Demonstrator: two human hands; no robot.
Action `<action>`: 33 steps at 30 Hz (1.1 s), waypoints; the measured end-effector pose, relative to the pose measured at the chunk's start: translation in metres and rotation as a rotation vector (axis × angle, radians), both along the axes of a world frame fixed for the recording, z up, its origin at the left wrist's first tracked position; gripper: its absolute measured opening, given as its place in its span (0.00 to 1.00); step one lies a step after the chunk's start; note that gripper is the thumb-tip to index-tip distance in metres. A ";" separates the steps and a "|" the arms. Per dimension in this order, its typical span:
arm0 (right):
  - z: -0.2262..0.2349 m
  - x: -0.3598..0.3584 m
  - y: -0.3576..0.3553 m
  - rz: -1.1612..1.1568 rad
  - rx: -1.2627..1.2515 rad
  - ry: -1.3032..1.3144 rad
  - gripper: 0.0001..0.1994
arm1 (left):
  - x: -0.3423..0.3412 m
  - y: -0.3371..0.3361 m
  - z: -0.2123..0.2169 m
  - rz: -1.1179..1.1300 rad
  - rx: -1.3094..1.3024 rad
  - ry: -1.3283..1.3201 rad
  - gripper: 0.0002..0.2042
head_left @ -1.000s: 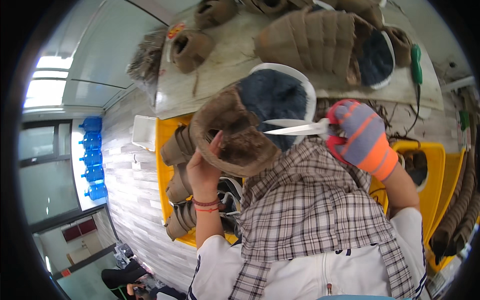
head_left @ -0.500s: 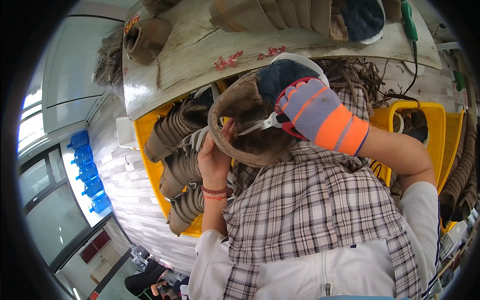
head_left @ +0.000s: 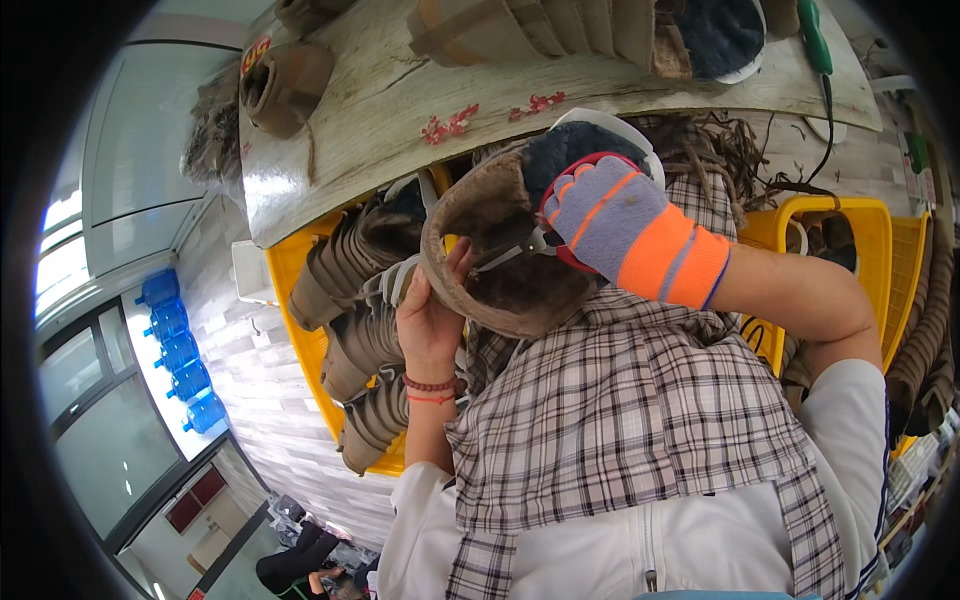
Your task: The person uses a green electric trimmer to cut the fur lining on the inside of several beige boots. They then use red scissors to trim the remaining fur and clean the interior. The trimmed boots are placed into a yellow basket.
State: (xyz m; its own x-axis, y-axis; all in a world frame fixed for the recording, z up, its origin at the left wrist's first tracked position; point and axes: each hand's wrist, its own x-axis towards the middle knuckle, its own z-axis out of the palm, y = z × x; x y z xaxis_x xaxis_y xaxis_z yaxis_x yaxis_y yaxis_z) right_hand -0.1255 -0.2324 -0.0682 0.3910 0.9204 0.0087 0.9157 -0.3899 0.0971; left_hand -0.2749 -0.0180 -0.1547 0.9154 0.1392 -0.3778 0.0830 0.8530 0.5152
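A brown fur-lined boot upper (head_left: pixel 480 312) lies tilted above my lap, its opening turned toward me and its far end dark blue with a white edge. My bare left hand (head_left: pixel 428 318) grips its left rim, thumb outside and fingers reaching into the opening. In my right hand (head_left: pixel 625 225), which wears a grey and orange glove, is a pair of scissors (head_left: pixel 537 242) with red handles. The scissor blades point left into the opening, near the left fingertips. The blade tips lie against the brown lining, and I cannot make out what is between them.
Ahead is a worn table (head_left: pixel 370 135) bearing more brown uppers (head_left: pixel 545 32) and a green-handled tool (head_left: pixel 815 38) with a cord. A yellow crate (head_left: pixel 290 280) of stacked uppers stands at left, another yellow crate (head_left: pixel 872 250) at right. Blue water bottles (head_left: pixel 178 350) line the far left.
My gloved right hand has shifted slightly left and the scissors with it. The boot upper has moved a little; my left hand keeps its grip on the rim.
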 end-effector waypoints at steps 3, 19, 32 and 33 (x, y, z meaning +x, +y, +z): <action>0.002 -0.001 -0.002 -0.027 0.066 0.027 0.05 | 0.005 0.000 0.003 -0.045 0.000 0.007 0.26; 0.020 -0.013 -0.062 -0.654 0.491 0.925 0.22 | 0.001 -0.007 0.008 -0.043 0.004 -0.014 0.27; 0.010 0.003 -0.093 -0.416 0.426 0.187 0.17 | 0.036 -0.030 0.031 -0.146 -0.174 0.026 0.17; 0.007 0.004 -0.093 -0.400 0.358 0.194 0.16 | 0.037 -0.035 0.033 -0.069 -0.143 0.141 0.15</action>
